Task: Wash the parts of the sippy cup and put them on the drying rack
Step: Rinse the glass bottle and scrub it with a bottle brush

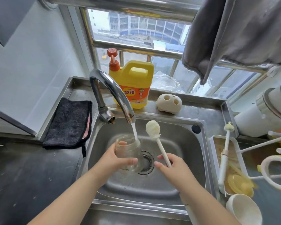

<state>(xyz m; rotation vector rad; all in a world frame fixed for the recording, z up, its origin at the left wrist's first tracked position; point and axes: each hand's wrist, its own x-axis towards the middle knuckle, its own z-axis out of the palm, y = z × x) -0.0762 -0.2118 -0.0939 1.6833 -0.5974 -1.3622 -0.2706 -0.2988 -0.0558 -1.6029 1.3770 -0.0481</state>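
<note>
My left hand [115, 157] grips the clear sippy cup body [128, 149], tilted with its mouth up under the running water from the faucet [113, 93]. The stream pours into the cup over the steel sink [177, 132]. My right hand [173, 168] holds the white handle of a sponge bottle brush [153, 129], its head raised to the right of the cup. On the right, a white tray [214, 150] holds yellow cup parts [238, 182] and a thin straw brush [225, 146]. A white drying rack [266, 145] stands beyond it.
A yellow dish soap jug [133, 83] and a cream brush holder [169, 103] stand behind the sink. A black cloth [70, 122] lies on the left counter. A white bowl [243, 210] sits at the lower right. A grey towel [230, 33] hangs overhead.
</note>
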